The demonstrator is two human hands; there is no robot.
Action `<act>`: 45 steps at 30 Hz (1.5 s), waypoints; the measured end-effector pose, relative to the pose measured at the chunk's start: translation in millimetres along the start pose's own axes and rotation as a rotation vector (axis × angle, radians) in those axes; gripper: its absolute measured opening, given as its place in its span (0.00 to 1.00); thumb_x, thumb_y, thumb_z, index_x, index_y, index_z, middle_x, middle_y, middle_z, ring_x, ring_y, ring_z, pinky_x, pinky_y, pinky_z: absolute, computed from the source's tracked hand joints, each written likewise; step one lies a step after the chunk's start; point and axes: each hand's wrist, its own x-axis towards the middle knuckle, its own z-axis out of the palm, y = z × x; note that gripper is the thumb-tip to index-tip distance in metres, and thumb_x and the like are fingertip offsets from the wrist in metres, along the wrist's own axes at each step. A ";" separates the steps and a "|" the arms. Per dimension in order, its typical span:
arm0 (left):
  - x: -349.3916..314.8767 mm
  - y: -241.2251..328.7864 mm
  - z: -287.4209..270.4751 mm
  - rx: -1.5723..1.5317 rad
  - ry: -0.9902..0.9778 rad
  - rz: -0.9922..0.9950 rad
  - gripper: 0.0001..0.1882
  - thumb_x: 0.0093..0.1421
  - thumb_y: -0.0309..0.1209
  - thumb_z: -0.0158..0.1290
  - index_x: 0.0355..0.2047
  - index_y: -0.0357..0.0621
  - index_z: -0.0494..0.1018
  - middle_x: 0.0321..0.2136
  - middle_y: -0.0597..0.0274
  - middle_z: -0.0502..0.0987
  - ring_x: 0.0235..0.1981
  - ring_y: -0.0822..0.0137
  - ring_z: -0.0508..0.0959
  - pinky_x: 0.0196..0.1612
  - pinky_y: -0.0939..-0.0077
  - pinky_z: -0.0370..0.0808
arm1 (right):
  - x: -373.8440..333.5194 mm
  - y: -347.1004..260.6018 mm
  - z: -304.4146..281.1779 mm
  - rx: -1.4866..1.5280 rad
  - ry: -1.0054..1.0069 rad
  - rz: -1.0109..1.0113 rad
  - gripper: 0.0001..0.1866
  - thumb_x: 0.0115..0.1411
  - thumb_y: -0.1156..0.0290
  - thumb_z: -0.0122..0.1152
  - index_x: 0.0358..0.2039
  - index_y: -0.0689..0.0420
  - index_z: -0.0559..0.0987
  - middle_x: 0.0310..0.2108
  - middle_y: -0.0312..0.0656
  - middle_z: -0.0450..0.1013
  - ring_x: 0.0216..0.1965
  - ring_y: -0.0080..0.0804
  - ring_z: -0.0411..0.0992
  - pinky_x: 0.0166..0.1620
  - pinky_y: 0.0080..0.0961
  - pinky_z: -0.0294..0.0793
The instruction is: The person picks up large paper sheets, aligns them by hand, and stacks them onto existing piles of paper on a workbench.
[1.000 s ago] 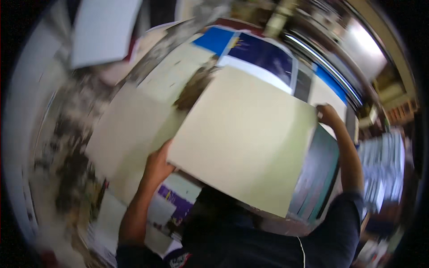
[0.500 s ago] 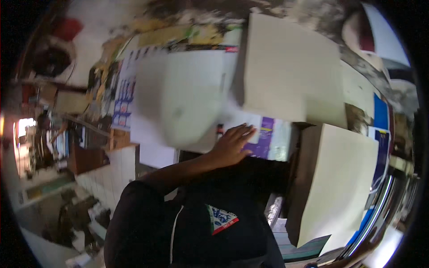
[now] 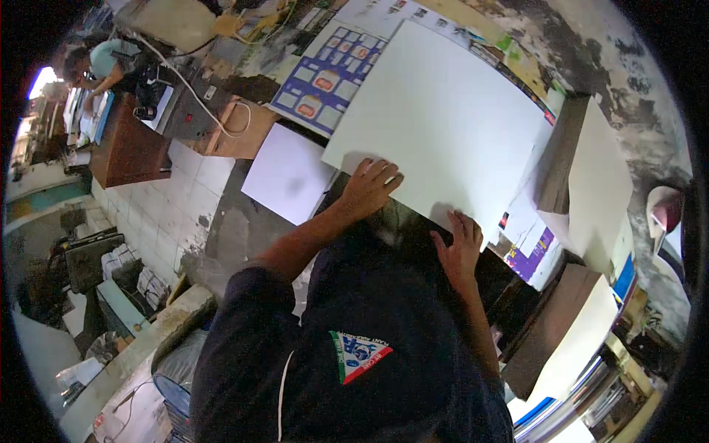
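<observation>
A large white sheet [image 3: 450, 111] lies on the work table in front of me. My left hand [image 3: 371, 188] rests on its near edge, fingers stretched out and apart. Further right along that same edge, the fingers of my right hand [image 3: 461, 247] lie on the sheet's corner area, the thumb spread to the side. Neither hand is gripping anything that I can see. Under and beside the sheet are a purple printed sheet [image 3: 317, 87] at the far left and another purple print [image 3: 533, 255] at the right.
Thick stacks of cream board stand at the right, one farther [image 3: 600, 177] and one nearer [image 3: 569, 332]. A smaller white sheet [image 3: 288, 173] lies left of my left hand. A wooden box [image 3: 235, 129] with a white cable is beyond it. Another person [image 3: 103, 70] handles papers at the far left.
My view has turned. My left hand has gone from the purple print to the white sheet's near edge. My right hand has come from beside the right-hand stack onto that edge.
</observation>
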 end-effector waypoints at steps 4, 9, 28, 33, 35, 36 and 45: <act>-7.3 -20.9 -3.3 0.046 0.138 0.104 0.20 0.55 0.35 0.55 0.48 0.45 0.75 0.47 0.58 0.76 0.53 0.58 0.73 0.56 0.55 0.67 | 5.5 -9.0 38.8 -0.270 0.043 0.046 0.26 0.58 0.57 0.64 0.54 0.57 0.74 0.55 0.45 0.69 0.56 0.49 0.65 0.57 0.49 0.62; 22.8 -24.2 -39.0 -0.058 0.214 0.106 0.19 0.54 0.37 0.56 0.44 0.40 0.75 0.43 0.57 0.77 0.47 0.60 0.77 0.50 0.57 0.71 | 18.1 -18.5 19.8 -0.325 0.256 0.032 0.22 0.59 0.65 0.60 0.54 0.53 0.75 0.51 0.40 0.73 0.53 0.44 0.69 0.56 0.46 0.61; 229.2 -106.0 -17.9 -0.112 -0.507 -0.026 0.39 0.64 0.66 0.37 0.23 0.43 0.80 0.21 0.47 0.79 0.25 0.45 0.81 0.34 0.48 0.78 | 238.2 54.6 -53.1 -0.220 -0.426 0.352 0.40 0.62 0.29 0.37 0.26 0.54 0.83 0.26 0.52 0.80 0.30 0.52 0.80 0.36 0.48 0.80; 194.3 -88.0 -24.0 -0.145 -0.543 -0.004 0.36 0.62 0.65 0.42 0.20 0.44 0.77 0.18 0.52 0.78 0.21 0.49 0.79 0.29 0.51 0.75 | 175.5 53.8 -22.0 -0.136 -0.064 0.190 0.27 0.55 0.41 0.63 0.14 0.50 0.74 0.15 0.40 0.72 0.18 0.40 0.73 0.24 0.39 0.71; 178.2 -81.3 -30.4 -0.172 -0.489 0.019 0.35 0.62 0.64 0.44 0.19 0.45 0.75 0.16 0.54 0.76 0.18 0.52 0.77 0.26 0.54 0.73 | 168.3 45.3 -26.3 -0.049 -0.023 0.143 0.27 0.55 0.41 0.64 0.13 0.49 0.73 0.14 0.38 0.70 0.17 0.37 0.71 0.24 0.35 0.69; 167.1 -79.1 -29.4 -0.192 -0.475 0.036 0.34 0.62 0.64 0.44 0.18 0.46 0.74 0.15 0.55 0.75 0.17 0.53 0.76 0.25 0.55 0.72 | 160.4 41.4 -24.5 -0.078 -0.009 0.125 0.27 0.54 0.41 0.64 0.13 0.49 0.72 0.14 0.37 0.69 0.16 0.36 0.70 0.23 0.34 0.67; 163.8 -88.9 -8.6 -0.231 -0.579 0.043 0.31 0.63 0.61 0.47 0.17 0.46 0.73 0.13 0.56 0.74 0.15 0.54 0.75 0.23 0.57 0.70 | 168.5 52.0 -11.9 0.045 -0.162 0.189 0.31 0.57 0.39 0.61 0.13 0.53 0.71 0.13 0.40 0.68 0.16 0.42 0.70 0.23 0.38 0.68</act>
